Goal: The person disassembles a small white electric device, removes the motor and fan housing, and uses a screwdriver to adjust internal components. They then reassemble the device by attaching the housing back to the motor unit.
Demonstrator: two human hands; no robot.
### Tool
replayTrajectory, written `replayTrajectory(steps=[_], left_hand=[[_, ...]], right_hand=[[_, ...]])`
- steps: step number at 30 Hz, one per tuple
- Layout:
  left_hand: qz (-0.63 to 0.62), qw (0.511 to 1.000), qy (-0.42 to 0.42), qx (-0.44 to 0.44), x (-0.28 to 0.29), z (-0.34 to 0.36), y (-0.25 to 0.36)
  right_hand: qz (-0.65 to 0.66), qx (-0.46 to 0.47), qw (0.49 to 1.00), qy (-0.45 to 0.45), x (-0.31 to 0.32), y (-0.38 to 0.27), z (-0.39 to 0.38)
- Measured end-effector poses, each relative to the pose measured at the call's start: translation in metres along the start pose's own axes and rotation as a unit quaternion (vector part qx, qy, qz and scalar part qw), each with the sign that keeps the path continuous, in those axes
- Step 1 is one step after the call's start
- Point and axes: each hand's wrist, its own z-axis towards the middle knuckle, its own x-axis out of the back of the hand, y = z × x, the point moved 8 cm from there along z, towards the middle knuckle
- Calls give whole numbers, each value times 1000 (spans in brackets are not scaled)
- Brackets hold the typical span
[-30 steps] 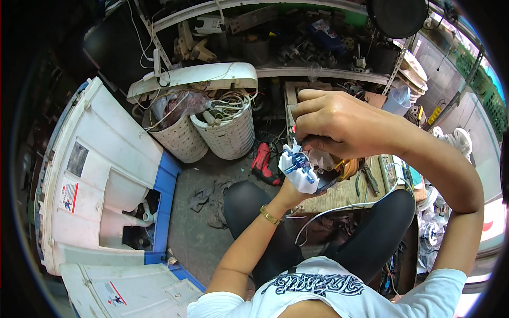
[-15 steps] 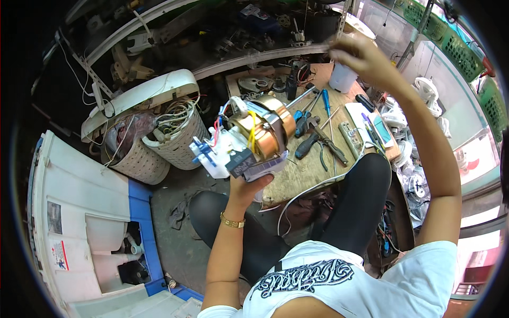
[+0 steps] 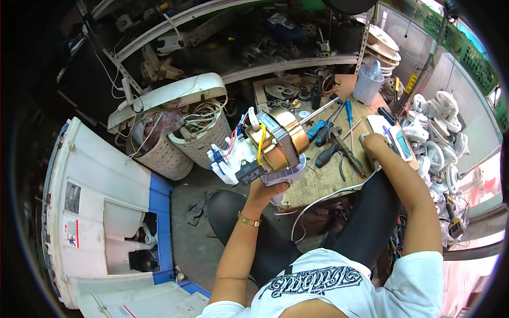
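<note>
My left hand (image 3: pixel 261 192) is wrapped round the underside of a fan motor (image 3: pixel 283 139), lifted over the table's near left part. The motor has a copper-gold housing, a long metal shaft pointing up and right, yellow, red and blue wires, a white plastic gear case (image 3: pixel 231 160) and a black capacitor (image 3: pixel 250 172). My right hand (image 3: pixel 375 147) rests low at the table's right side, where the power strip lies, its fingers curled together. The hand itself covers most of the strip and whatever the fingers grip. Pliers (image 3: pixel 347 153) and blue-handled screwdrivers (image 3: pixel 316 130) lie between the hands.
On the wooden table (image 3: pixel 302 192) stand a white plastic cup (image 3: pixel 367 87) and a phone (image 3: pixel 404 144). A white cable (image 3: pixel 323 194) runs along its near edge. Wire-filled baskets (image 3: pixel 204 140) stand left, a white-and-blue casing (image 3: pixel 114 196) further left. White plastic fan parts (image 3: pixel 437 138) pile up right.
My right hand has come down from beside the white cup to the power strip. My left hand still holds the fan motor. The whole view has shifted slightly.
</note>
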Motion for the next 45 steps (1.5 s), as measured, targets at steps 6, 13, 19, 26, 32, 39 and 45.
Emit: replayTrajectory(steps=[6,13,19,26,32,39,45], left_hand=[[-47,999,-14,-10,1,-5,1],[-112,993,-29,-4,-9,-23,0],[-203,976,-71,43,-25,-62,-31],[-357,892,-243,136,-89,-103,-84],[-269,932,-106,219,-87,-124,-117],[-311,896,-122,292,-104,-121,-148],[-354,873,-110,317,-101,-114,-165]], right_hand=[[-80,95,991,59,1,-3,6],[-57,81,993,68,32,15,-32],[61,242,968,31,61,-23,-174],[594,497,626,92,50,-93,-314],[671,404,610,120,30,-113,-339],[782,320,533,44,8,-124,-307],[806,264,529,31,-8,-137,-277]])
